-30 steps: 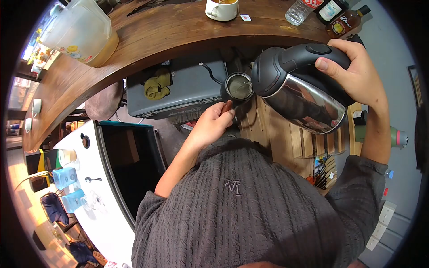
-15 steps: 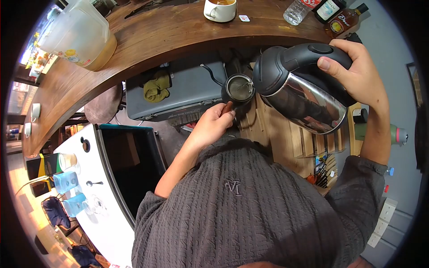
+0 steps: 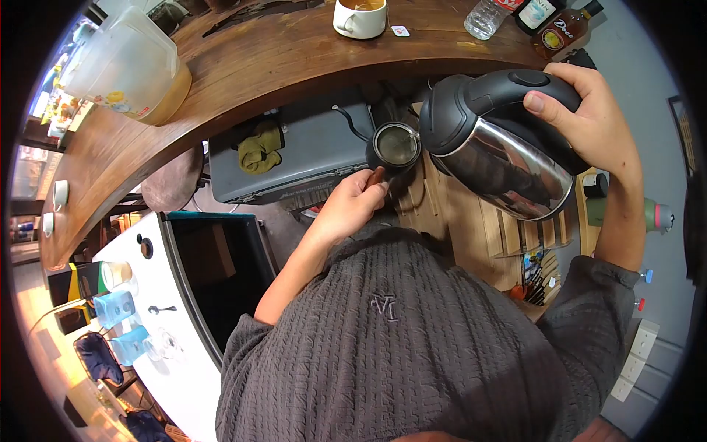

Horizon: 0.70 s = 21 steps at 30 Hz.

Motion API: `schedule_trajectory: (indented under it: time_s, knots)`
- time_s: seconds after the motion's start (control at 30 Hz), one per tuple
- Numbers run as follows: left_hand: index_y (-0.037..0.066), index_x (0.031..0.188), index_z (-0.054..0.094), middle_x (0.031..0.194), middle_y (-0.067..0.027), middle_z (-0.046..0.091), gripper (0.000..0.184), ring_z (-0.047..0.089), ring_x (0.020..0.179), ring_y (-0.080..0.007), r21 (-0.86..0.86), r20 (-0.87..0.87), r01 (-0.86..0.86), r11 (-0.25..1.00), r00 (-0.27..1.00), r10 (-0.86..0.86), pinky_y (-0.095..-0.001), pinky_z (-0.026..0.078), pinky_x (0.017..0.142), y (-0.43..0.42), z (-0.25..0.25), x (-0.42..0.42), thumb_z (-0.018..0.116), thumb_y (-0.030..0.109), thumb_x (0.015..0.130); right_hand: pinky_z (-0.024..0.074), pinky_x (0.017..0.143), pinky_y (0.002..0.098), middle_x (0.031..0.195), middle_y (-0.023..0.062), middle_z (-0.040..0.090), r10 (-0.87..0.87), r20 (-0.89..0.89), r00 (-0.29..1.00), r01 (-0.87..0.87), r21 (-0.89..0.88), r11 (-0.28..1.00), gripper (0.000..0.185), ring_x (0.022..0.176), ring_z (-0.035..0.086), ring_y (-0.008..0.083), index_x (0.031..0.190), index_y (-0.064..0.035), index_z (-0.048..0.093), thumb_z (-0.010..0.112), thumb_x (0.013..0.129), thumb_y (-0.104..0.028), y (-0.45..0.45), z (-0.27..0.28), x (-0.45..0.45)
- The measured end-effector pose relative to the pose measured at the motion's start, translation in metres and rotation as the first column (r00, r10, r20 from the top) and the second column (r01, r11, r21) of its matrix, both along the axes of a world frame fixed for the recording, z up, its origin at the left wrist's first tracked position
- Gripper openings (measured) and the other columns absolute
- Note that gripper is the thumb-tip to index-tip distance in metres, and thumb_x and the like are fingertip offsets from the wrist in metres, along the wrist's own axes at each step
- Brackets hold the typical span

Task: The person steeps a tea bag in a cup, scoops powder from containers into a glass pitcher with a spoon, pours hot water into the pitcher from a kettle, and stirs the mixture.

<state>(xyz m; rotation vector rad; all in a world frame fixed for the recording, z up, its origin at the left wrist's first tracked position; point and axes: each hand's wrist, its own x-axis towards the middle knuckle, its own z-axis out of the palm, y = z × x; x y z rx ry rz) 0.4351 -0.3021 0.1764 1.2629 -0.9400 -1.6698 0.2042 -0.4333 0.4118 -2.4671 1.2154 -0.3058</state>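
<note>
My right hand point(image 3: 589, 118) is closed round the black handle of an electric kettle point(image 3: 508, 173) with a shiny metal body. The kettle is tilted, its spout end at the rim of a small dark gooseneck kettle point(image 3: 372, 152). That smaller kettle has no lid on, and liquid shows inside its round opening. Its thin curved spout points up and left. My left hand point(image 3: 353, 206) grips the brown handle of the gooseneck kettle from below.
A curved wooden counter point(image 3: 258, 66) carries a white cup point(image 3: 359, 20), a clear plastic jug point(image 3: 136, 74) and several bottles. Below it stands a grey case point(image 3: 309, 151) with a green cloth point(image 3: 260, 149) on it. A white-topped surface point(image 3: 158, 276) is at left.
Both hands keep their hold and stay nearly still. The view has shifted slightly. A stream visible at the gooseneck kettle's opening earlier is harder to make out now.
</note>
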Motion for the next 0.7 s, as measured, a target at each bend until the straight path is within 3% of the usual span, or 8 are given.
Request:
schedule_trajectory:
  time_s: [0.23,0.27,0.33,0.37,0.43,0.63,0.7]
  knots:
    - [0.008,0.087,0.048,0.066,0.0052,0.042,0.014,0.034,0.051,-0.0032,0.013,0.012,0.005,1.0,1.0,-0.006,-0.0204,0.026,0.044,-0.005,0.004,0.004,0.052,0.019,0.095,0.0402,0.059,0.0252,0.066,0.001,0.054,-0.034,-0.01,0.999,0.034,0.014,0.999,0.038,0.065,0.049,0.0085,0.083,0.0012,0.062,0.072,0.084,-0.036,0.002,0.003,0.002]
    - [0.005,0.086,0.05,0.069,0.0032,0.046,0.016,0.038,0.056,-0.0045,0.02,0.009,0.01,1.0,1.0,-0.01,-0.0216,0.031,0.05,-0.006,0.003,0.005,0.053,0.02,0.093,0.0402,0.059,0.0252,0.066,0.001,0.054,-0.035,-0.01,0.999,0.035,0.015,0.999,0.038,0.065,0.049,0.0085,0.083,0.0012,0.062,0.072,0.084,-0.036,0.001,0.002,0.001]
    - [0.002,0.084,0.052,0.071,0.0013,0.05,0.019,0.043,0.062,-0.0057,0.028,0.006,0.017,0.999,1.0,-0.017,-0.0229,0.036,0.055,-0.008,0.0,0.007,0.054,0.02,0.092,0.0499,0.056,0.0263,0.07,0.0071,0.066,0.005,0.026,1.0,-0.004,-0.039,0.999,0.042,0.061,0.064,0.0133,0.088,0.0003,0.068,0.072,0.082,-0.041,-0.002,-0.001,-0.002]
    - [0.002,0.084,0.052,0.071,0.0012,0.05,0.019,0.043,0.062,-0.0057,0.023,0.013,0.022,0.999,1.0,-0.022,-0.023,0.036,0.055,-0.009,-0.001,0.008,0.054,0.02,0.091,0.0499,0.056,0.0263,0.07,0.0071,0.066,0.003,0.027,1.0,-0.002,-0.039,0.999,0.042,0.061,0.064,0.0133,0.088,0.0003,0.068,0.072,0.082,-0.041,-0.001,0.0,-0.001]
    - [0.002,0.084,0.052,0.071,0.0011,0.051,0.02,0.043,0.062,-0.0057,0.02,0.02,0.029,0.999,0.999,-0.03,-0.0231,0.036,0.055,-0.01,-0.004,0.008,0.054,0.02,0.091,0.0421,0.061,0.0257,0.069,0.0022,0.055,-0.051,-0.012,0.999,0.052,0.055,0.997,0.039,0.067,0.051,0.0095,0.086,0.002,0.062,0.072,0.084,-0.036,0.0,0.002,0.001]
    - [0.002,0.083,0.052,0.071,0.0007,0.052,0.02,0.044,0.062,-0.0059,0.009,0.027,0.049,0.999,0.998,-0.049,-0.0234,0.037,0.055,-0.014,-0.01,0.009,0.054,0.02,0.091,0.0434,0.063,0.0261,0.07,0.0026,0.056,-0.07,0.011,0.997,0.07,0.033,0.997,0.04,0.067,0.052,0.0099,0.088,0.0026,0.063,0.072,0.084,-0.036,0.001,-0.001,0.0]
    - [0.008,0.084,0.047,0.065,0.0053,0.04,0.016,0.033,0.053,-0.0041,-0.015,0.005,0.046,0.999,0.999,-0.046,-0.0217,0.025,0.045,-0.015,-0.011,0.008,0.053,0.019,0.094,0.0435,0.063,0.0261,0.07,0.0026,0.057,-0.071,0.011,0.997,0.071,0.017,0.997,0.04,0.067,0.052,0.0099,0.088,0.0025,0.063,0.072,0.084,-0.036,0.001,-0.001,-0.001]
